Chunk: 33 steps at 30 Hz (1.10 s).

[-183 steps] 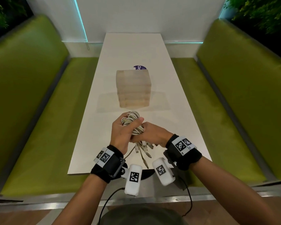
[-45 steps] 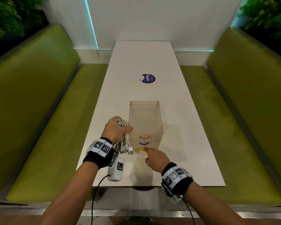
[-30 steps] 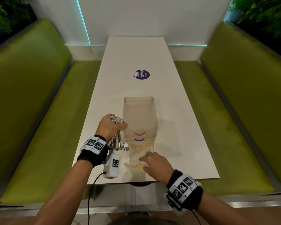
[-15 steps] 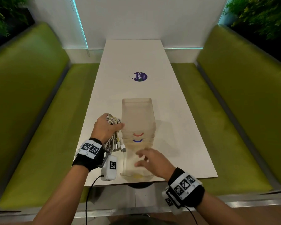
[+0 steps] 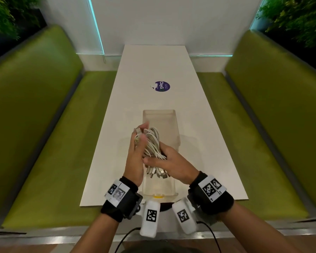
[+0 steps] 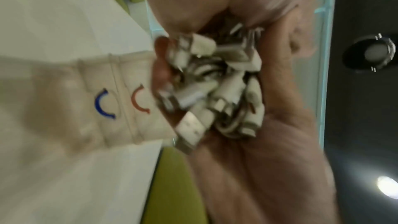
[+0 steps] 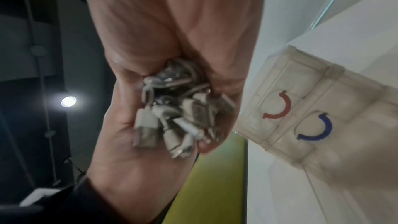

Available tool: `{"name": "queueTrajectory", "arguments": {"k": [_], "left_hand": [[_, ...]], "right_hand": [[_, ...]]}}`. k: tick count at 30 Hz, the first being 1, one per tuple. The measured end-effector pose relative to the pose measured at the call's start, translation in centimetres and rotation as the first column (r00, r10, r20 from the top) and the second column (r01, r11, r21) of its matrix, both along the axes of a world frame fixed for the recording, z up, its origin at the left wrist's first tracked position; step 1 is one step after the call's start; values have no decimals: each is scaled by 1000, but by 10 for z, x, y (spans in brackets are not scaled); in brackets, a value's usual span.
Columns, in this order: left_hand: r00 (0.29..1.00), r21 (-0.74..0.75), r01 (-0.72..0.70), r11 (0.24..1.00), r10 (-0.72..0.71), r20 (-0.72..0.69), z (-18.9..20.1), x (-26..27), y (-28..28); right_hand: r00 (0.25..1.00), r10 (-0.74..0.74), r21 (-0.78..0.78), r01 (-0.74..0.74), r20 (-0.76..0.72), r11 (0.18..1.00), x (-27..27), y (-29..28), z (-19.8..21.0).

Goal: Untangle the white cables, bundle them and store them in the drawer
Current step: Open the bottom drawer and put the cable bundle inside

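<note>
The white cable bundle (image 5: 151, 143) is coiled, and its connectors (image 5: 157, 174) hang down over the pulled-out bottom drawer (image 5: 174, 187) with the yellow handle (image 5: 158, 196). My left hand (image 5: 136, 154) grips the coil from the left, fingers reaching over its top. From the right, my right hand (image 5: 170, 165) wraps the lower part, thumb across the front. The translucent drawer unit (image 5: 161, 117) stands just behind. In the left wrist view the connectors (image 6: 215, 83) lie against my palm. The right wrist view shows the connectors (image 7: 178, 117) beside the unit's red handle (image 7: 280, 106) and blue handle (image 7: 316, 129).
The white table (image 5: 153, 61) runs away from me between two green benches (image 5: 44, 125) (image 5: 263, 125). A round purple sticker (image 5: 162, 86) lies beyond the drawer unit. The open drawer reaches the table's near edge.
The bottom drawer slid out toward me. My right hand left the drawer and took hold of the bundle. The left hand carried the bundle from beside the unit to above the open drawer.
</note>
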<state>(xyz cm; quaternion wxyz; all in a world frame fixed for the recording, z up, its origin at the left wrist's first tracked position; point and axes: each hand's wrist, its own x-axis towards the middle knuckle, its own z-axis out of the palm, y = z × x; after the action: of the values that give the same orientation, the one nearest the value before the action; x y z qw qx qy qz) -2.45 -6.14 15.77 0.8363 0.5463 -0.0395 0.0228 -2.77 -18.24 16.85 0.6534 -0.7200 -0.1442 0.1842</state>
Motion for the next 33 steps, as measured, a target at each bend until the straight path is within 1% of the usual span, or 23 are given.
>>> {"name": "queueTrajectory", "arguments": {"k": [2, 3, 4, 5, 6, 8, 9, 10, 11, 13, 14, 15, 17, 18, 19, 21, 22, 25, 27, 29, 31, 32, 33], "left_hand": [[999, 2, 14, 1000, -14, -32, -8, 1, 0], [998, 46, 32, 998, -29, -50, -15, 3, 2], [997, 149, 55, 987, -46, -63, -22, 7, 3], [994, 270, 83, 959, -62, -85, -28, 10, 5], [993, 403, 96, 910, -59, -103, -31, 12, 8], [996, 606, 62, 793, -6, -93, -34, 18, 15], [997, 651, 28, 759, 22, -69, -33, 21, 20], [997, 672, 14, 741, 40, -65, -34, 25, 24], [996, 681, 20, 732, 45, -76, -34, 30, 27], [993, 707, 78, 703, 5, -114, -39, 39, 31], [991, 748, 122, 653, -41, -125, -42, 44, 32], [986, 803, 165, 572, -107, -127, -45, 48, 31], [961, 890, 229, 393, -236, -143, -53, 53, 30], [952, 909, 237, 342, -267, -148, -58, 56, 31], [953, 920, 215, 329, -276, -124, -62, 58, 32], [971, 928, 102, 359, -240, -14, -65, 60, 34], [976, 931, 57, 360, -218, 25, -64, 61, 33], [980, 943, 61, 326, -201, 6, -58, 63, 31], [978, 949, 74, 307, -211, -8, -56, 64, 29], [976, 952, 73, 296, -216, -8, -57, 64, 29], [977, 953, 68, 294, -213, -4, -57, 62, 30], [979, 956, 60, 289, -206, 0, -55, 63, 30], [981, 961, 54, 272, -195, 0, -53, 65, 30]], "right_hand": [[996, -92, -1, 92, 11, 996, -1, 1, -6], [992, -125, -9, 125, 7, 992, 0, 1, -10], [989, -145, -18, 145, 2, 989, 0, 1, -12], [987, -159, -40, 159, -2, 986, 1, 0, -16], [986, -164, -81, 163, -6, 983, 1, -2, -19], [988, -155, -257, 152, 7, 954, 3, -10, -29], [991, -133, -376, 125, 5, 918, 4, -14, -37], [994, -106, -502, 88, -7, 860, 5, -18, -45], [997, -79, -634, 50, -18, 772, 7, -20, -53], [1000, -11, -859, -1, -8, 512, 10, -18, -67], [999, 40, -923, -7, 9, 385, 10, -15, -72], [996, 88, -958, -4, 23, 288, 12, -10, -76], [988, 150, -987, -2, 22, 161, 14, 0, -83], [986, 169, -995, -15, 1, 97, 16, 6, -86], [983, 183, -999, -34, -27, 32, 19, 12, -88], [979, 187, -993, -69, -86, -94, 27, 24, -91], [976, 185, -984, -89, -117, -155, 30, 29, -91], [965, 190, -947, -118, -180, -299, 37, 40, -89], [964, 177, -928, -128, -200, -350, 38, 42, -91], [967, 138, -928, -156, -213, -340, 39, 44, -96], [976, 90, -949, -167, -197, -267, 41, 45, -102], [984, 60, -967, -150, -165, -204, 43, 44, -104], [992, 19, -986, -118, -121, -121, 44, 42, -106]]}}
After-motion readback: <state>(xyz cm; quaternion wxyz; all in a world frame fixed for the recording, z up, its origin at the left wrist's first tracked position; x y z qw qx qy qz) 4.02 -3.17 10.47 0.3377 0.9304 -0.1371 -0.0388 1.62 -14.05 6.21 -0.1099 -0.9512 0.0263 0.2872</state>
